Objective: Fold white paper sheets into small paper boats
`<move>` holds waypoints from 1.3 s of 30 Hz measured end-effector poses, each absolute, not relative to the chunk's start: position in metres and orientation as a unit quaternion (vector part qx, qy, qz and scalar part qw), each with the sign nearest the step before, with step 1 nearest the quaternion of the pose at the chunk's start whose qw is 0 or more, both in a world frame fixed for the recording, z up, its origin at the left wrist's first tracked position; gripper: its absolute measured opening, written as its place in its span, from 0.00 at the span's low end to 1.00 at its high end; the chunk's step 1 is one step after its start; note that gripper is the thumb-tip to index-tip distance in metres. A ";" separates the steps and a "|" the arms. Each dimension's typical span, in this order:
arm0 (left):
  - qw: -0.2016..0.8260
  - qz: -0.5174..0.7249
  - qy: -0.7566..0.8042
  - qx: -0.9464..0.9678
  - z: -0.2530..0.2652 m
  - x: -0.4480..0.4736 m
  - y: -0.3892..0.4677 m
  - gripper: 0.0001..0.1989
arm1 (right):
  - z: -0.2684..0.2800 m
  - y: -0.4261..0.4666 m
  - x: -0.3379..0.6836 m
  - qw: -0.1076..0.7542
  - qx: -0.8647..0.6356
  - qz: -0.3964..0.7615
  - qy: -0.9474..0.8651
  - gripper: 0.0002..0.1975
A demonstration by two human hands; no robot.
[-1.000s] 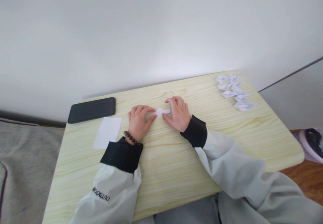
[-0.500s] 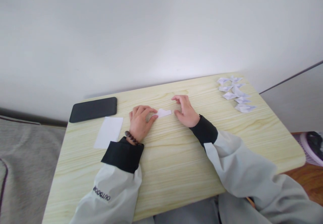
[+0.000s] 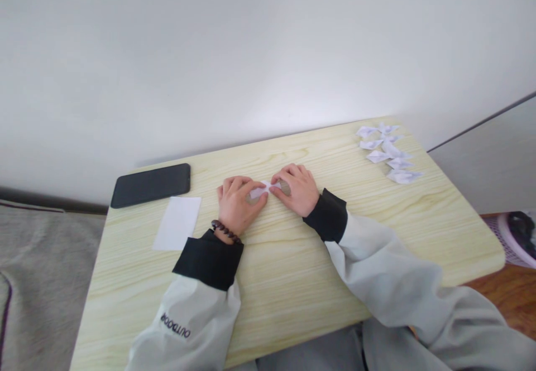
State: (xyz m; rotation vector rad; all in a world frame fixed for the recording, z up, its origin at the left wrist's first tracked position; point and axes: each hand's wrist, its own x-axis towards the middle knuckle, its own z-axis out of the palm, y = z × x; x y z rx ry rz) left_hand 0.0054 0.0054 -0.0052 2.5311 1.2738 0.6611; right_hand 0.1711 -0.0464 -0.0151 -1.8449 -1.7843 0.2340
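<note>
A small piece of folded white paper (image 3: pixel 258 192) lies just above the wooden tabletop between my two hands. My left hand (image 3: pixel 238 203) pinches it between thumb and forefinger near its middle. From the other side, my right hand (image 3: pixel 298 188) also pinches it, its fingertips almost meeting those of the left. The fingers cover part of the paper, so its exact folds are hidden. Left of my left hand lies a stack or sheet of flat white paper (image 3: pixel 177 223).
A black phone (image 3: pixel 151 185) lies at the table's back left. Several folded white paper shapes (image 3: pixel 404 176) are grouped at the back right. A white wall (image 3: pixel 268 58) borders the table's far edge. A pink basket (image 3: pixel 508 240) with a dark bag stands off the right side.
My right hand has moved left and closed its thumb and forefinger on the folded paper. My left hand has shifted its pinch slightly right along it. The camera view has shifted slightly.
</note>
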 end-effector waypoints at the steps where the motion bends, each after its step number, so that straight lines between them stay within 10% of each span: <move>1: 0.118 0.227 0.444 0.859 -0.006 0.007 0.005 0.07 | -0.015 -0.046 0.171 0.279 -0.688 0.088 -0.664 0.11; 22: 0.248 0.149 0.365 0.885 -0.002 -0.015 0.027 0.27 | -0.014 -0.046 0.172 0.279 -0.694 0.107 -0.655 0.08; 39: 0.035 0.210 0.298 0.930 -0.009 -0.008 0.009 0.10 | -0.016 -0.048 0.173 0.264 -0.636 0.068 -0.722 0.12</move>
